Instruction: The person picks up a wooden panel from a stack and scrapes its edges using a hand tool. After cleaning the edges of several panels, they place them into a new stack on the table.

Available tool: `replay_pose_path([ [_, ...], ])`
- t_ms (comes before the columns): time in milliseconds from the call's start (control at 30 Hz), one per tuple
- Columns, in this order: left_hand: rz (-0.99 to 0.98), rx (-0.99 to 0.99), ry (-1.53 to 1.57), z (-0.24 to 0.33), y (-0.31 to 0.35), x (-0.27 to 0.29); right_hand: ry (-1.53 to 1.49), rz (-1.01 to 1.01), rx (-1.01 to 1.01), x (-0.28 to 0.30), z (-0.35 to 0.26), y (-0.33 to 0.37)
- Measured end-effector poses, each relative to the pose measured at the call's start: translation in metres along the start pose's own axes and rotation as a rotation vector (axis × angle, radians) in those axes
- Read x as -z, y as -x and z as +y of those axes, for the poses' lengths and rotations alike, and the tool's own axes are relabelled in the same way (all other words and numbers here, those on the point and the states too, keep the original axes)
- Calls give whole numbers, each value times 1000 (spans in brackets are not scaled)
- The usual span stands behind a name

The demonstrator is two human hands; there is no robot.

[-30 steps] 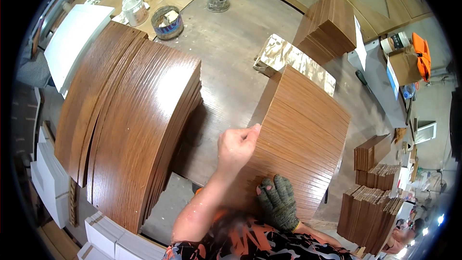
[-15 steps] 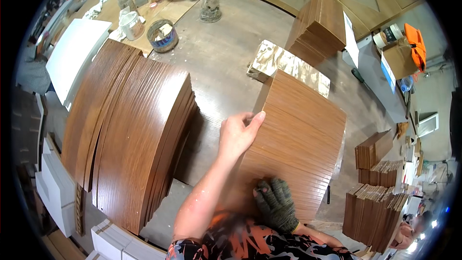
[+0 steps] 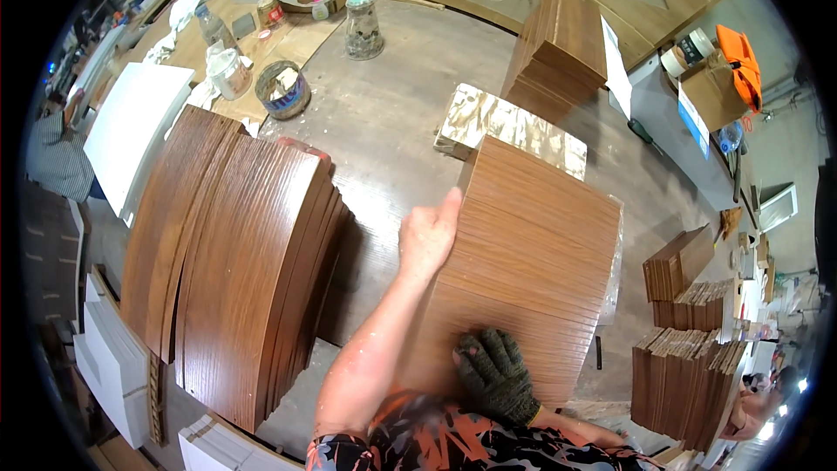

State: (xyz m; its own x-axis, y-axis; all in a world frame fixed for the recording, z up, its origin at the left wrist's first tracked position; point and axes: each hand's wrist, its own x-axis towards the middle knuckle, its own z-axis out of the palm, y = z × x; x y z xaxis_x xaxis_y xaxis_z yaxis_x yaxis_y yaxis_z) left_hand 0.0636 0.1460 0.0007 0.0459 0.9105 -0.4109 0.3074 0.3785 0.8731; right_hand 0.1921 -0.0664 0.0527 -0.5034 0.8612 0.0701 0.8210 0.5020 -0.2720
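Observation:
A stack of brown wood-grain panels (image 3: 532, 235) lies in front of me, its top face showing. My left hand (image 3: 427, 231) is bare and closed at the left edge of the stack, with the thumb pointing forward along that edge. Its fingers curl down out of sight, so whatever they hold, if anything, is hidden. My right hand (image 3: 497, 373), in a dark knitted glove, rests flat on the near part of the top panel, fingers stretched out. Beyond the far edge sits a block wrapped in shiny tan film (image 3: 514, 129).
Taller panel stacks stand at left (image 3: 248, 270) and far right (image 3: 558, 48). A crusted jar (image 3: 363, 28) and a round tin (image 3: 283, 90) stand at the back left. A screwdriver (image 3: 641, 132) lies at right. More panels (image 3: 689, 384) stand at lower right.
My left thumb has shifted from the panel's top face to its edge, pointing forward. My right hand stays flat on the panel. The whole view has shifted slightly.

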Motion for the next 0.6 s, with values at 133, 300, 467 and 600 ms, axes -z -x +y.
replay_pose_path([
  [133,54,-116,-9,12,2,-4,-32,27,-25,2,-1,-1],
  [300,56,-155,127,-14,4,-3,-9,86,0,-3,-2,0],
  [467,72,-168,-44,-5,28,-6,30,90,10,-7,2,5],
  [600,-69,-156,174,-37,32,22,40,97,23,-20,5,17],
])
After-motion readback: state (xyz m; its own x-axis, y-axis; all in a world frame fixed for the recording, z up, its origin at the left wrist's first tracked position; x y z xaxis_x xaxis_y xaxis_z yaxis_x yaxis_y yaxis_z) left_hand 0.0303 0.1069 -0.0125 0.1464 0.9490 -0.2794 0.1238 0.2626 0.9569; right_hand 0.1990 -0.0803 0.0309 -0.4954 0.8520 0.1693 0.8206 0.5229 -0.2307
